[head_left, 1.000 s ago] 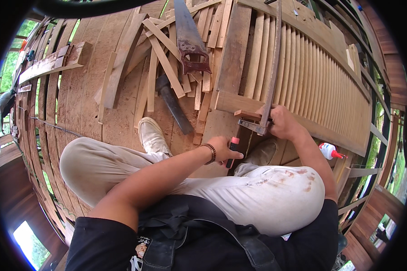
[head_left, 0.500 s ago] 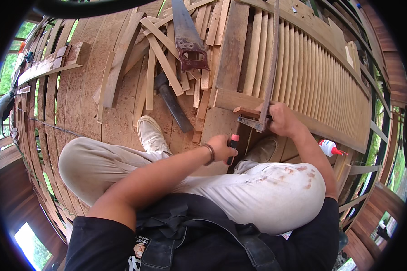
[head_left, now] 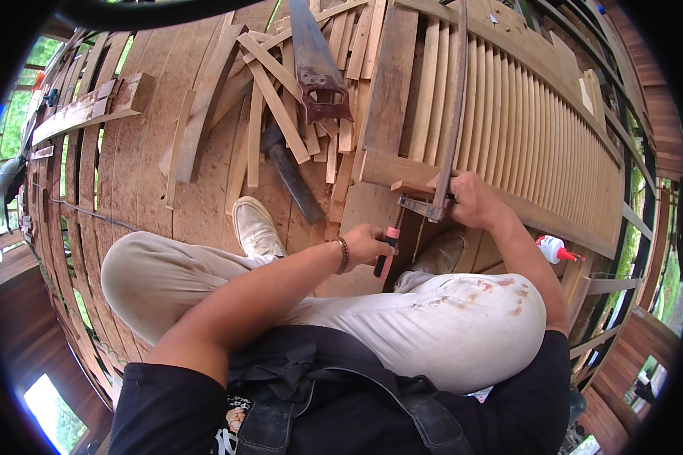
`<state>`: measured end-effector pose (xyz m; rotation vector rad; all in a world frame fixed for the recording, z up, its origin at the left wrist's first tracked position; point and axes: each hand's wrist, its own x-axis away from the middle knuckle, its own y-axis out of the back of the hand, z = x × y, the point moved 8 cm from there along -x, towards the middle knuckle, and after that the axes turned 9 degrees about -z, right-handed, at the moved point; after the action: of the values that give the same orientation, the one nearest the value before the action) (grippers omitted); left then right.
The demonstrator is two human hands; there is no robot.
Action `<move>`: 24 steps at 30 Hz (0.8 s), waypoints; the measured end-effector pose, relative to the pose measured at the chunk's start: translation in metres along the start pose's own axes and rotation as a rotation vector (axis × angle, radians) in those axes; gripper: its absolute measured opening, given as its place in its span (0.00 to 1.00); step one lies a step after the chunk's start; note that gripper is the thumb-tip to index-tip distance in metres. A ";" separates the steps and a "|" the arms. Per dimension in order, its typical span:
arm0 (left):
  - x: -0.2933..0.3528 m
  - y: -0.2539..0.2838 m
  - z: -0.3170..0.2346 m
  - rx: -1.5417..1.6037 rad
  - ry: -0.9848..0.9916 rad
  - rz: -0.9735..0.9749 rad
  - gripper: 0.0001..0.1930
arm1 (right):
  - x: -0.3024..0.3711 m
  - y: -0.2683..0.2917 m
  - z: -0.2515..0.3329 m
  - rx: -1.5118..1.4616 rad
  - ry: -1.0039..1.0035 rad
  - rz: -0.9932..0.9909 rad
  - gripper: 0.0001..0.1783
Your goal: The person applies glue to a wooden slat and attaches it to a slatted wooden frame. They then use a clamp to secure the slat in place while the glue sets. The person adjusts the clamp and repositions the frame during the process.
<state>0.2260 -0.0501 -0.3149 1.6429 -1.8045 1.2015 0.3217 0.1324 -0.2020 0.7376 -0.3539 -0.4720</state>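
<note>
A long bar clamp (head_left: 458, 91) lies across a slatted wooden panel (head_left: 508, 121), its metal jaw (head_left: 421, 207) at the panel's near edge. My left hand (head_left: 366, 246) is closed round the clamp's pink and black screw handle (head_left: 388, 250), below the jaw. My right hand (head_left: 474, 200) grips the clamp bar next to the jaw, its fingertips partly hidden behind the bar. A small reddish wood block (head_left: 413, 189) sits beside the jaw, against the near rail of the panel.
A handsaw (head_left: 316, 64) rests on a pile of wood strips (head_left: 281, 106) ahead. Near them lies a dark-handled hammer (head_left: 296, 182). At the right stands out a white glue bottle (head_left: 550, 247) with a red tip. Gapped floorboards and a notched timber (head_left: 91, 110) are at the left.
The screw handle has turned in my left hand, with more of its pink side showing. My left fingers have shifted slightly; my right hand stays in place on the clamp.
</note>
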 end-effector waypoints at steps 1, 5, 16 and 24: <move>-0.004 0.007 0.001 -0.208 -0.030 -0.109 0.30 | -0.001 0.001 0.001 0.009 0.014 -0.010 0.17; 0.017 0.001 -0.040 -0.715 -0.016 -0.249 0.28 | 0.002 -0.001 -0.005 0.008 -0.024 -0.001 0.16; 0.013 -0.002 -0.034 -0.752 -0.018 -0.199 0.19 | 0.000 -0.003 -0.007 -0.010 -0.033 0.025 0.19; -0.003 0.006 -0.012 -0.438 0.006 -0.124 0.20 | -0.003 -0.001 0.004 -0.044 0.001 -0.009 0.16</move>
<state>0.2185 -0.0389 -0.3126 1.4654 -1.7755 0.6927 0.3172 0.1310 -0.2000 0.6973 -0.3387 -0.4870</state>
